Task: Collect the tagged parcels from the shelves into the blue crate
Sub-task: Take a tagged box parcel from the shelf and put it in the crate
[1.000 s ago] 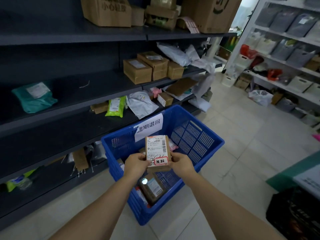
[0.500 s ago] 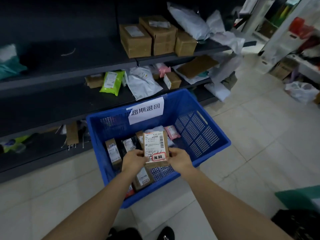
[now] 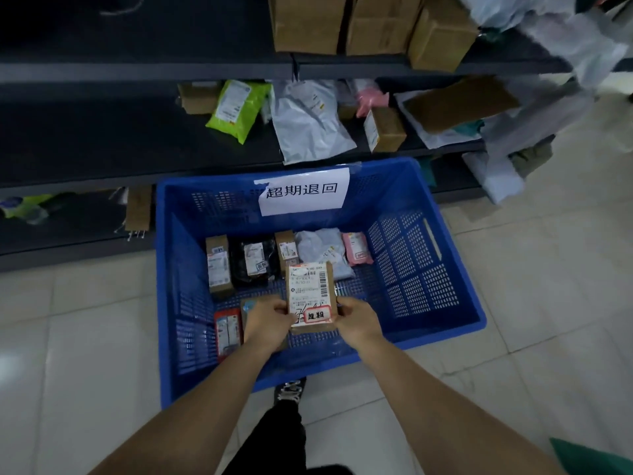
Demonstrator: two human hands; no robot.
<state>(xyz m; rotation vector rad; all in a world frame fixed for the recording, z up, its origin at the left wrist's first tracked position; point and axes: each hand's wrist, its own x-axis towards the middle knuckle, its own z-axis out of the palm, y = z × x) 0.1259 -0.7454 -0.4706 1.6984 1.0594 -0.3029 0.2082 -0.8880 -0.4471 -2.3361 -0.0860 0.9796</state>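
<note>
I hold a small brown parcel with a white shipping label and a red-bordered tag, upright over the inside of the blue crate. My left hand grips its lower left edge and my right hand its lower right edge. The crate stands on the floor against the dark shelves and has a white paper sign on its far wall. Several parcels lie on its bottom, among them a black bag, a grey bag and a pink packet.
The dark shelf behind the crate carries a lime-green packet, a grey mailer and a small brown box. Larger cartons sit one shelf up. Grey bags hang off the right end. Pale floor tiles lie to the right.
My head has tilted down and closer, so the crate now fills the view. Both hands have brought the tagged parcel lower, into the crate's opening.
</note>
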